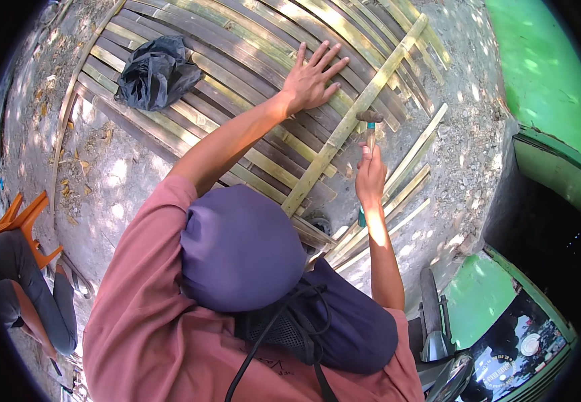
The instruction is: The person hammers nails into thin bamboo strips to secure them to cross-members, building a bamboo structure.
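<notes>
My left hand (312, 82) lies on a row of bamboo slats (257, 100) with its fingers spread. In my right hand (371, 175) is a hammer (371, 118), gripped round its handle; teal parts show below its dark head and beneath my hand. The hammer head is close beside a bamboo crosspiece (344, 127), which runs diagonally over the slats near their right ends. Whether the head touches the crosspiece, I cannot tell. A crumpled black plastic bag (156, 72) rests on the slats to the left of my left hand.
Loose bamboo strips (414, 151) lie on the rough ground at the right. Beyond them stands a green wall (548, 67) with a dark opening. Part of a motorbike (438, 328) shows at lower right. Another person's leg (39, 288) and an orange plastic stool (28, 224) are at the left.
</notes>
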Motion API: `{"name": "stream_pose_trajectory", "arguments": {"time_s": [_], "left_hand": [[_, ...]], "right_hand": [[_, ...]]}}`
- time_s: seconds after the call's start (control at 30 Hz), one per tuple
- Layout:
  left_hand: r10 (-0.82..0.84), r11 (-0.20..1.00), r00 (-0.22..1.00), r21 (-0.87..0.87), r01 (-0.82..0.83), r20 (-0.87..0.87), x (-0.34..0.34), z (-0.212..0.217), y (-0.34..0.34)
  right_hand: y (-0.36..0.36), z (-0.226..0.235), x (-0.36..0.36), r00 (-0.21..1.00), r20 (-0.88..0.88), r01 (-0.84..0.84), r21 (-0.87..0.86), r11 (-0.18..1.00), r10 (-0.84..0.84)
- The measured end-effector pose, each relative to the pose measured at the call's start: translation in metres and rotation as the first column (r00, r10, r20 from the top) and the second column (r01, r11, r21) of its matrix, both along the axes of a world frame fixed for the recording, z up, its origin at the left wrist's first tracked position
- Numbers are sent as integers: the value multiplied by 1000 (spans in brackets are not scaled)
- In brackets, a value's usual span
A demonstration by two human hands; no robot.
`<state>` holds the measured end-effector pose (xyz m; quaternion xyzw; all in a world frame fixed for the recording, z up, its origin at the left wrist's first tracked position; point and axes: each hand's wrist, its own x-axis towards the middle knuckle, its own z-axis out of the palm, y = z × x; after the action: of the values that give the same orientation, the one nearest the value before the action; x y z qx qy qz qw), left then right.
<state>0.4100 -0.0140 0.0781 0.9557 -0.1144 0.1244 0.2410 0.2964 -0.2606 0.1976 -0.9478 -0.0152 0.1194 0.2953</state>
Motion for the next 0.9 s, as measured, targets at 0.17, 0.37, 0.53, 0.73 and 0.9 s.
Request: {"name": "stream_pose_trajectory", "arguments": {"time_s": [0.17, 0.37, 0.53, 0.73, 0.9], "left_hand": [[9, 999, 1000, 39, -9, -7, 2, -2, 0], [13, 1000, 1000, 16, -13, -5, 3, -6, 5], [16, 999, 999, 37, -15, -37, 6, 2, -2], [13, 999, 999, 32, -12, -40, 5, 1, 2], [14, 1000, 999, -15, -15, -47, 2, -1, 1]], "right_hand": [[10, 83, 53, 929, -352, 224, 287, 931, -115], [10, 85, 96, 995, 94, -17, 48, 999, 12], [-31, 68, 97, 924, -319, -257, -109, 960, 211], [3, 88, 99, 998, -62, 11, 98, 995, -5], [-12, 75, 74, 945, -68, -328, -191, 925, 321]]}}
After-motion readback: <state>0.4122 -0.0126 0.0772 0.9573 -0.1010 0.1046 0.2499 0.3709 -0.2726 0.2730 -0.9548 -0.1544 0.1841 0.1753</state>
